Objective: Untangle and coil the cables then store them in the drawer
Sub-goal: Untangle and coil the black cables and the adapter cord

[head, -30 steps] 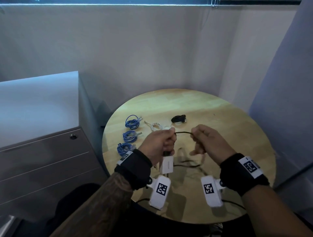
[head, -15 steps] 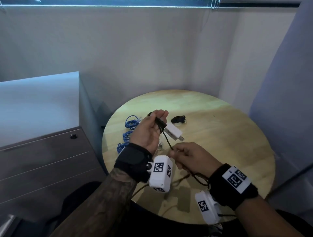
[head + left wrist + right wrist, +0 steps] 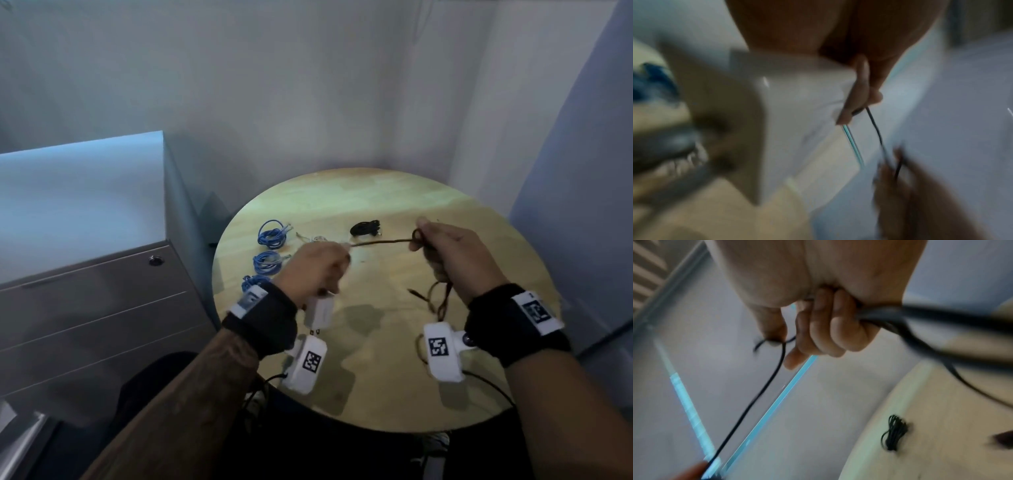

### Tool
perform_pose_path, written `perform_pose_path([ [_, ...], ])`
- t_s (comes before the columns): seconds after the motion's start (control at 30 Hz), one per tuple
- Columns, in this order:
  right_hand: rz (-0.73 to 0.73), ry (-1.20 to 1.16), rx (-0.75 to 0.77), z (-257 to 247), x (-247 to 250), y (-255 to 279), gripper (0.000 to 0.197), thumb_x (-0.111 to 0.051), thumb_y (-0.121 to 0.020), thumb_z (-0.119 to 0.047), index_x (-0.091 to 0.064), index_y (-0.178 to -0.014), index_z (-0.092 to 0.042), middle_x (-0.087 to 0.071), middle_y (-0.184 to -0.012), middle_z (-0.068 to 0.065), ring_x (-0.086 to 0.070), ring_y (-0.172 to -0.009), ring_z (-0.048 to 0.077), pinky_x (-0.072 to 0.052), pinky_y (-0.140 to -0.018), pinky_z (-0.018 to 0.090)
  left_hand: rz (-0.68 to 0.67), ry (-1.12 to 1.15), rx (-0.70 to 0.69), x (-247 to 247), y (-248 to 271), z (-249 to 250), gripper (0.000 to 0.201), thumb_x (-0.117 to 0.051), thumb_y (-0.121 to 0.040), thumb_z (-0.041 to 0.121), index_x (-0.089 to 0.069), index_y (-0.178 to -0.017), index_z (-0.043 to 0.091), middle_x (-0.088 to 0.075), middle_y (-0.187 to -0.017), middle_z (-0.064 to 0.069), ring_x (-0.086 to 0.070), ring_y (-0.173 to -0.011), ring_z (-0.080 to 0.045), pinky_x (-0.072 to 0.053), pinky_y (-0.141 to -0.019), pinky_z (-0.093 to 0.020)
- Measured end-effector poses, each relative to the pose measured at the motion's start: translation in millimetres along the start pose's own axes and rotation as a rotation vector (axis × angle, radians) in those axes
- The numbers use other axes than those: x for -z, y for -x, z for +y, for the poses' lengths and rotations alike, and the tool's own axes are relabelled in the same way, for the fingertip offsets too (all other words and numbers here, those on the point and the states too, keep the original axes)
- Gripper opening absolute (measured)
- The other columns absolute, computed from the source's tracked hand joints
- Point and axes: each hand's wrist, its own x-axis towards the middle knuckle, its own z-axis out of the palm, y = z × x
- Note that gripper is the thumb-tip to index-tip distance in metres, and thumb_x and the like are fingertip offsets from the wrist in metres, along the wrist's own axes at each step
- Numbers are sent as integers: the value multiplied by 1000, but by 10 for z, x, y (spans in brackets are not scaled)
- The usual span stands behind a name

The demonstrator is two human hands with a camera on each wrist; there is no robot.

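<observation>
Round table (image 3: 394, 383): 3 blue coils (image 3: 271, 234), maybe more; both hands (image 3: 317, 270) (image 3: 455, 260) grasping black cable (image 3: 380, 242).

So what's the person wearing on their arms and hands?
Both hands are bare. The left hand and right hand each have a wide black wristband with a white tag printed with a black square code. Under each wrist hangs a small white camera box with its own square code, trailing a thin black wire. The left forearm is tattooed.
</observation>
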Motion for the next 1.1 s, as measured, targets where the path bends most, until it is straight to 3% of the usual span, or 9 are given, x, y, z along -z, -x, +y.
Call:
perform_pose_path([
  [0.13, -118, 35, -26, 71, 256, -61, 19, -66, -91, -16, -57, -74, -14, -32, -51, -6, -21, -47, 11, -17, -43, 18, -84, 684, 123, 372, 24, 253, 40, -48, -92, 30, -52, -56, 15, -28, -42, 9, -27, -32, -6, -42, -46, -22],
  [0.27, -200, 418, -25, 181, 114, 20, 30, -63, -94, -30, -62, -70, -13, -51, -52, -13, -46, -51, 2, -32, -52, 19, -131, 958, 64, 297, 96, 296, 24, -43, -92, 21, -55, -73, 10, -37, -53, 6, -40, -44, -9, -50, -62, -26],
  [0.37, -367, 611, -60, 247, -106, 113, 40, -59, -95, -43, -65, -67, -15, -62, -64, 3, -58, -64, 13, -41, -62, 27, -1, 1019, -66, 219, 43, 297, 24, -38, -95, 9, -60, -88, 1, -54, -72, -2, -54, -71, -16, -55, -81, -31],
  [0.53, -567, 473, 4, 50, -346, 354, 40, -57, -97, -39, -62, -64, -17, -43, -51, -4, -35, -48, 12, -30, -54, 24, 280, 802, -158, 103, -144, 116, 20, -40, -102, 6, -59, -100, 1, -71, -86, -9, -72, -89, -22, -55, -84, -35],
  [0.63, -556, 322, 69, -153, -312, 433, 27, -62, -95, -30, -71, -76, -14, -42, -52, 0, -34, -49, 15, -29, -51, 23, 348, 307, -261, -24, -159, -49, 26, -48, -99, 4, -72, -89, 6, -74, -91, -9, -70, -98, -24, -53, -92, -39],
  [0.73, -304, 150, 166, -251, -255, 389, 18, -62, -95, -13, -76, -85, -15, -59, -59, -1, -44, -48, 15, -40, -49, 22, 207, -252, -307, -176, -22, -76, 24, -50, -99, 7, -72, -91, 6, -73, -85, 1, -68, -80, -4, -52, -74, -19],
  [0.83, -114, 129, 213, -205, -209, 242, 18, -58, -97, -12, -74, -89, -11, -56, -57, -9, -40, -48, 10, -40, -49, 24, -29, -313, -232, -264, 72, -68, 35, -41, -105, 24, -65, -88, 6, -63, -67, -7, -59, -65, -31, -46, -63, -30],
  [0.93, -59, 209, 186, -37, -199, 94, 16, -60, -97, -17, -73, -88, -14, -57, -59, -20, -47, -53, -1, -36, -53, 9, -100, -124, -66, -249, 82, -9, 37, -45, -103, 24, -60, -74, 7, -42, -52, 1, -42, -49, -20, -41, -55, -26],
  [1.1, -287, 172, -7, 197, -275, 112, 21, -59, -98, -28, -76, -90, -18, -47, -61, 1, -44, -57, 16, -38, -58, 30, -159, 934, 90, 83, 98, 260, 29, -48, -93, 29, -56, -73, 11, -38, -52, 7, -38, -44, -7, -49, -63, -24],
])
